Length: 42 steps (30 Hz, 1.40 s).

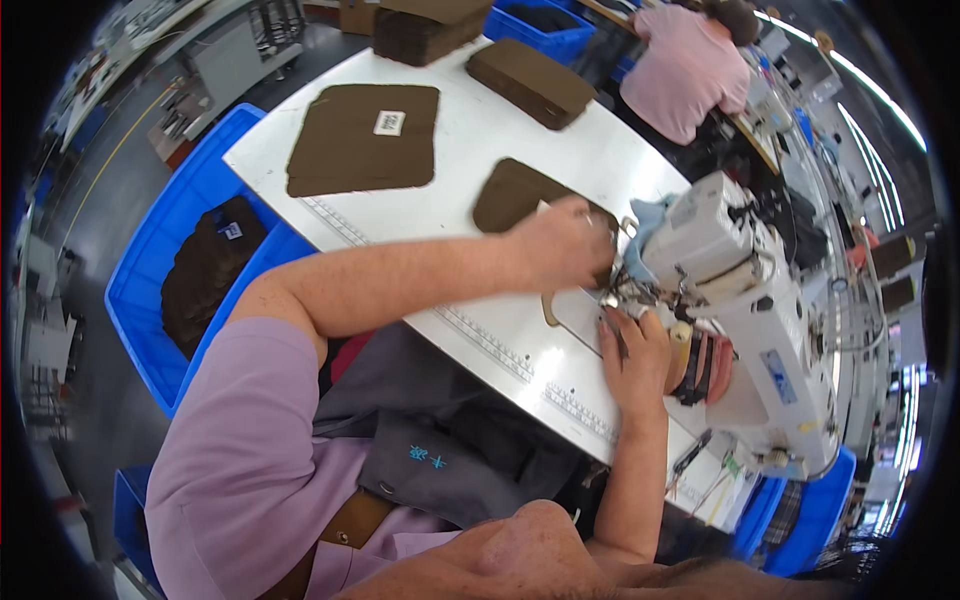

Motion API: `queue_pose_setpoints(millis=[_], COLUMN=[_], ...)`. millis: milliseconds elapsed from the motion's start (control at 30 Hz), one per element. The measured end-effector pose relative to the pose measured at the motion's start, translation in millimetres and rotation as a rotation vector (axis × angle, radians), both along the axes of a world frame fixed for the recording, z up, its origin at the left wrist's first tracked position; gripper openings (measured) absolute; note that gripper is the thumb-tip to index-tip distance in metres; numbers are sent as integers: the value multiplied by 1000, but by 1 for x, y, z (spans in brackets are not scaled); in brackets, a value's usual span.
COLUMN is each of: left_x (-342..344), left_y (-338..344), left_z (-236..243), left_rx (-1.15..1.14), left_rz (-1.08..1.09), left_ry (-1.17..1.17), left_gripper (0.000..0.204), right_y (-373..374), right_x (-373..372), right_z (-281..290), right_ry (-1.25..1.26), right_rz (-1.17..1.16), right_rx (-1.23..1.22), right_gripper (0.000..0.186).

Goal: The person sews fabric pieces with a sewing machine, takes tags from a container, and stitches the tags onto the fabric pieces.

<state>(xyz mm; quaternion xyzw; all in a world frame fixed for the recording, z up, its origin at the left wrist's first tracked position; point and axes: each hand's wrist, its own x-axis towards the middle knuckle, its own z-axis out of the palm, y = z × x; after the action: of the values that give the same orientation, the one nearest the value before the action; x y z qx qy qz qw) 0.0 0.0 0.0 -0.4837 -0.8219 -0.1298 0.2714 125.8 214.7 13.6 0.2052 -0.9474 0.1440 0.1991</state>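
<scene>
Sitting in the bin: dark brown fabric pieces (215, 285) lie heaped inside a deep blue plastic bin (140, 275) toward nine o'clock of the view's centre; the uneven heap could slump if the bin is bumped.
Labelled panel: a flat, dark brown, round-cornered fabric panel (365, 150) with a small white label lies on the glossy white tabletop (460, 130) at eleven; a swinging left elbow could skew it.
Stacks: two thick dark brown fabric stacks (425, 40) (530, 85) lie either side of twelve; a knock could fan their edges out of line.
Brown piece: a smaller dark brown fabric piece (510, 200) lies partly behind the left hand, from half past twelve toward two; uneven pulling could pucker it or turn it askew.
Left hand: blurred, at two, over that piece (565, 245); whether it pinches the fabric I cannot tell. A hasty tug could drag the edge.
Right hand: at half past three, apart from the left, fingertips beside the machine's metal parts (638, 350); any hold is unclear. An early start could catch a finger.
Machine: white metal sewing machine (770, 350), just past three; its loose pale blue cloth (643, 255) could snag moving parts.
</scene>
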Motion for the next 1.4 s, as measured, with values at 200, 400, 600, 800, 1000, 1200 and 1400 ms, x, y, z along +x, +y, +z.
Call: queue_pose_setpoints(millis=[200, 400, 600, 800, 1000, 1200, 1400], left_x=[188, 258, 258, 259, 260, 259, 254], left_y=[-23, 4, 0, 4, 10, 18, 22], left_z=[93, 24, 12, 0, -9, -11, -11], left_rx=[742, 1241, 1149, 1046, 946, 852, 760], left_rz=[-1306, -1203, -1232, -1258, -1305, -1364, -1408], left_ry=[-2506, -2349, -2311, -2284, -2266, -2246, -2214], left_gripper=[31, 32, 32, 33, 33, 34, 34], right_y=[-5, -7, -8, -6, -6, -9, -9], right_x=[5, -1, 0, 4, 4, 6, 7], right_z=[3, -5, -1, 1, 0, 4, 4], right_ry=[4, 18, 33, 24, 23, -57, -77], right_rz=[49, 56, 84, 46, 46, 17, 0], right_rx=[14, -37, -28, -7, -17, -39, -39], right_gripper=[26, 25, 26, 25, 25, 23, 24])
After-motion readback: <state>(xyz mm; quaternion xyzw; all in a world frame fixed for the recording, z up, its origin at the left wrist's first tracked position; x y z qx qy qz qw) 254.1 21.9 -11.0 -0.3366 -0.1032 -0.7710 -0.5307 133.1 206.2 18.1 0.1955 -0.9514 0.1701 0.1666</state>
